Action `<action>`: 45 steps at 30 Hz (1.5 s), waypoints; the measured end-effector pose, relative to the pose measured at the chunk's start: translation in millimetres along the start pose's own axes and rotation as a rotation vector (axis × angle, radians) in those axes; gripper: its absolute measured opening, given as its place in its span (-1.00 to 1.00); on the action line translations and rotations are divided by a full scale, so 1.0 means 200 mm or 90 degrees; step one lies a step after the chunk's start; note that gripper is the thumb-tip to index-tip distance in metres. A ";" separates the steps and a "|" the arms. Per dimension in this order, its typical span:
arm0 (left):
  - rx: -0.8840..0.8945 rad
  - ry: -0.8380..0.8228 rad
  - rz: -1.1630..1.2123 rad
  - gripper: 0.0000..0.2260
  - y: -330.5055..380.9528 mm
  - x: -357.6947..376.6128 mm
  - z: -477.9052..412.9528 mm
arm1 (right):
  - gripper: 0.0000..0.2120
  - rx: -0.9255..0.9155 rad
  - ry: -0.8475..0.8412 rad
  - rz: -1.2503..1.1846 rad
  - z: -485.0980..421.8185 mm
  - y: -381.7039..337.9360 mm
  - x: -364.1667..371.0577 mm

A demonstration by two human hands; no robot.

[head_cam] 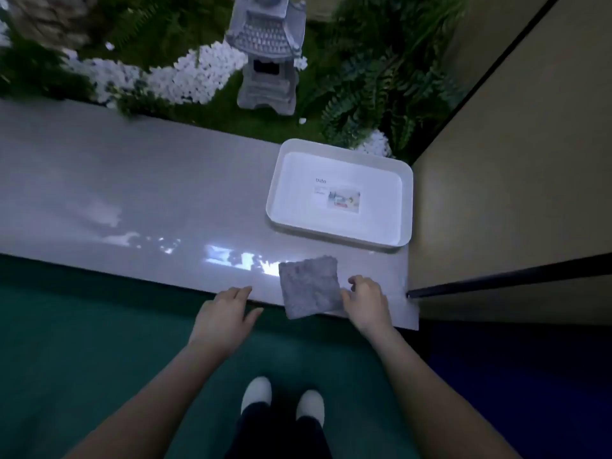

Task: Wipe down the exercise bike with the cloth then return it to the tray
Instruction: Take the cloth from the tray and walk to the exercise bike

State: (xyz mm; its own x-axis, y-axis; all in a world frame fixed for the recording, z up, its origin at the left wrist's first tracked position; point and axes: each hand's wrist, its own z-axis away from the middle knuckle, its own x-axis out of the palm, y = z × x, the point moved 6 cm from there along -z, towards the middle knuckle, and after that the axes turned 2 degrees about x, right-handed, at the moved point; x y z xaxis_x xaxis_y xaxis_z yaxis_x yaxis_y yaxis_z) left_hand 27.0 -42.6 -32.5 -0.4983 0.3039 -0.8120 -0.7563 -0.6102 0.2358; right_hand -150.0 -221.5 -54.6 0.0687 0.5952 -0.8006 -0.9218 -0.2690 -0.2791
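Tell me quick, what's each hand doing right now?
Left hand: open, holding nothing.
Right hand: fingers curled, pinching the right edge of the gray cloth.

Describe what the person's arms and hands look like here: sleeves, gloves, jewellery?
Both forearms are bare down to the picture's lower edge, with no sleeve in view. The left hand and the right hand wear no gloves, and no watch, ring or bracelet shows. No markings can be made out in this dim picture.

I see a glossy grey desk (132, 180) over green floor (82, 342); beyond it, a stone lantern (268, 54), white pebbles (185, 74), ferns (374, 91); beige wall (513, 160) on the right.
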 end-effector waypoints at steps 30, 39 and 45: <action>-0.046 0.005 0.312 -0.66 0.06 -0.18 0.03 | -0.90 0.103 0.106 -0.465 0.29 -0.28 -0.22; -0.065 -0.180 1.052 -0.49 0.45 -0.53 0.28 | -0.74 -0.015 0.052 -0.862 0.79 -0.55 -0.76; 0.062 -0.104 1.248 -0.67 0.53 -0.78 0.51 | -0.73 -0.050 0.052 -0.936 1.00 -0.49 -0.90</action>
State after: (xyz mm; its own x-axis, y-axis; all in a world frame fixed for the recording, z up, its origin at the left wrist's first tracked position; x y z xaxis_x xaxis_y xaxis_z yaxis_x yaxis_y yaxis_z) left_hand -19.8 -80.5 173.0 -0.5595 -0.5673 0.6043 0.7751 -0.0999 0.6238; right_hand -147.8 -151.4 222.8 0.9269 0.3208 0.1948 0.0162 0.4843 -0.8748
